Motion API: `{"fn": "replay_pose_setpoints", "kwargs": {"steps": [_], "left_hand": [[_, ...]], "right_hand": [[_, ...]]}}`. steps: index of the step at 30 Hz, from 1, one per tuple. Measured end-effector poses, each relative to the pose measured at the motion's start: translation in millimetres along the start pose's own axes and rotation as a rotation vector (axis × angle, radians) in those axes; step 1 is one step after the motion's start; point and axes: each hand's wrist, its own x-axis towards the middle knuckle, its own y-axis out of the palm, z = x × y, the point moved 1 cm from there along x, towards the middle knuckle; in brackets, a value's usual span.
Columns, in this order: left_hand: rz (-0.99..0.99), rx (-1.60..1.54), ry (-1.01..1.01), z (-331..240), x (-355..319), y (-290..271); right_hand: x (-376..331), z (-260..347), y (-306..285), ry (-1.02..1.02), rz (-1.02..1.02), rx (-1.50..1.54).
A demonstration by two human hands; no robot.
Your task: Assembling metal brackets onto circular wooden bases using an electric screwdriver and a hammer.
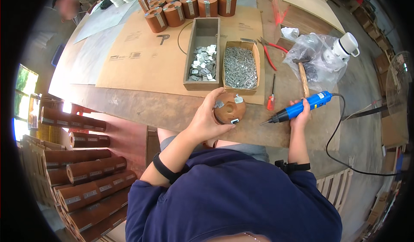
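Note:
At the table's near edge my left hand [204, 120] grips a brown cylinder [235, 109] from its left side, thumb and fingers spread round it. Its upturned end has a round hole in the middle and small metal tabs near the rim. My right hand [300, 118] is wrapped round a blue electric screwdriver [318, 101] with a black nose. The bit points left toward the cylinder, apart from it. Beyond my hands, a wooden box [188, 80] holds loose metal tabs [202, 64], and a cardboard box [257, 84] beside it is full of screws [240, 67].
Red-handled pliers [271, 56], a red screwdriver [271, 102] and a hammer [303, 79] lie to the right, near a white bottle [346, 46] in a plastic bag. The tool's black cord [330, 149] hangs right. Finished-looking cylinders [208, 6] stand at the back; long brown rolls [92, 169] are stacked left.

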Motion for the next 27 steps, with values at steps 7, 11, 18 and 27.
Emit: {"fn": "replay_pose_setpoints", "kwargs": {"steps": [7,11,18,27], "left_hand": [[0.027,-0.115,0.059,9,3,-5],[-0.022,-0.25,-0.003,11,28,-34],[-0.169,0.321,-0.118,54,94,-82],[0.192,1.175,-0.188,50,117,-56]], "right_hand": [[-2,1,3,0.026,-0.008,0.01],[-1,1,1,0.025,0.01,0.007],[3,-2,-2,0.017,0.017,0.024],[3,0,-2,0.025,0.039,0.044]]}}
